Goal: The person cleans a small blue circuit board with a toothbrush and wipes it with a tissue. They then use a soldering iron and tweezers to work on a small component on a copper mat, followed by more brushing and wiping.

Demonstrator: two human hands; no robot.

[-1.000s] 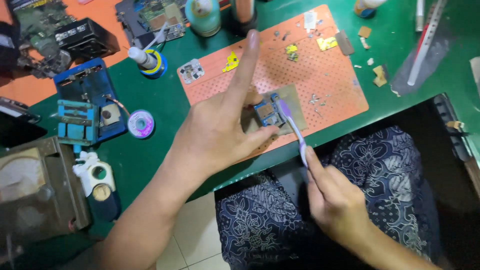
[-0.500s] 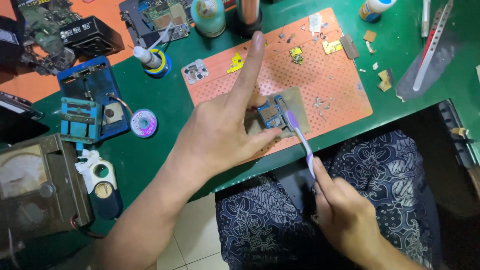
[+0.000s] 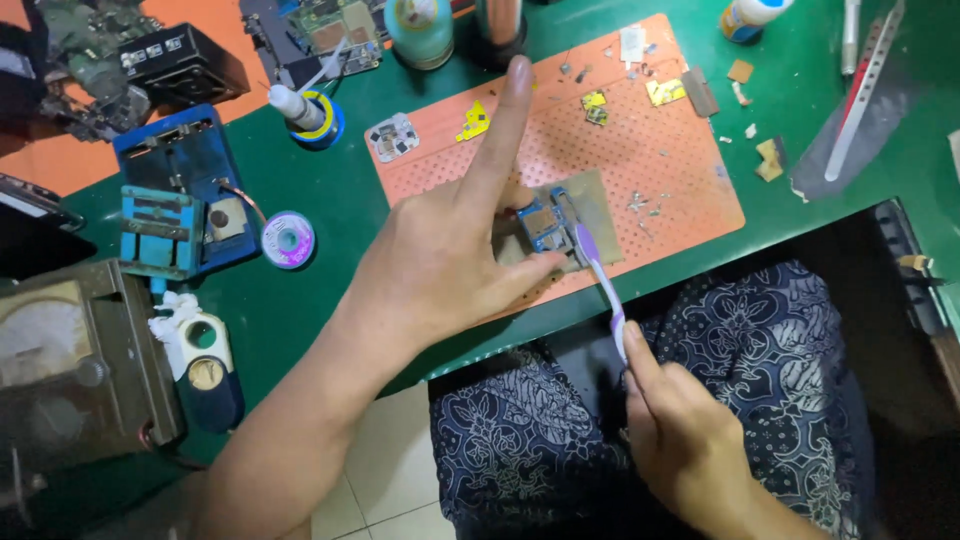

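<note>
My left hand pinches a small blue circuit board against a grey pad on the orange perforated mat. Thumb and middle finger press the board's sides while the index finger points up. My right hand grips a purple and white toothbrush by its handle. The brush head rests on the board's right edge.
A blue board holder, a purple solder spool, a small bottle on a blue ring and a grey box lie left on the green table. Yellow chips and small parts dot the mat. Metal tools lie far right. My patterned trousers are below the table edge.
The toothbrush head has shifted slightly along the board while my right hand moved a little; my left hand keeps the same hold.
</note>
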